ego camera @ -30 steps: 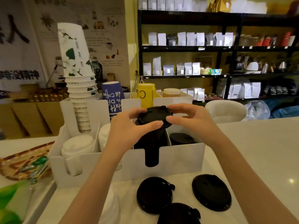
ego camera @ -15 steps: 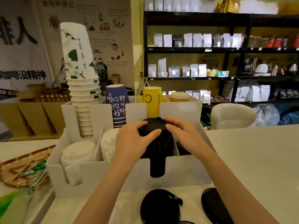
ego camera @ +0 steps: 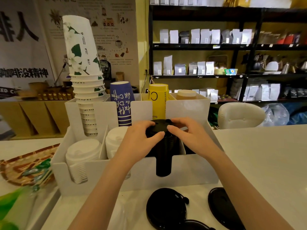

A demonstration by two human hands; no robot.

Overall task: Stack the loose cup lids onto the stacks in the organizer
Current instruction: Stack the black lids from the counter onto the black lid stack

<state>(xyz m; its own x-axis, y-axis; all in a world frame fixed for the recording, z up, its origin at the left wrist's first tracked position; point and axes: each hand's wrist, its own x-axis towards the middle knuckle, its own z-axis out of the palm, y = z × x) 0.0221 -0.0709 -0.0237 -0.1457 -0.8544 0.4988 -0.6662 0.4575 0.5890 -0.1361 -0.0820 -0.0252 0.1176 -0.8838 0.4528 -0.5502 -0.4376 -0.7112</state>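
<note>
Both hands press on one black lid (ego camera: 159, 128) that sits on top of the black lid stack (ego camera: 163, 156) in the white organizer (ego camera: 191, 173). The left hand (ego camera: 141, 138) curls round the lid's left edge, thumb on the near rim; the right hand (ego camera: 187, 131) grips the right edge the same way, fingers bent over the far side. The two thumbs nearly meet at the front of the lid.

The black stack fills a front compartment and shows through a slot in the organizer's front wall. Left of it, partly hidden by the left forearm, stands a stack of white lids (ego camera: 114, 140), and further left a second white lid stack (ego camera: 81, 156). Behind these rise a tall leaning column of leaf-printed paper cups (ego camera: 83, 63), blue paper cups (ego camera: 122, 103), yellow cups (ego camera: 158, 100) and a low tan stack (ego camera: 186, 94).

On the tabletop (ego camera: 265, 155) in front of the organizer lie loose black lids: one between the forearms (ego camera: 166, 208), one to the right (ego camera: 222, 208) partly under the right forearm, and a third (ego camera: 196, 225) cut off at the bottom edge. A woven tray (ego camera: 18, 166) with green packets lies at the left.
</note>
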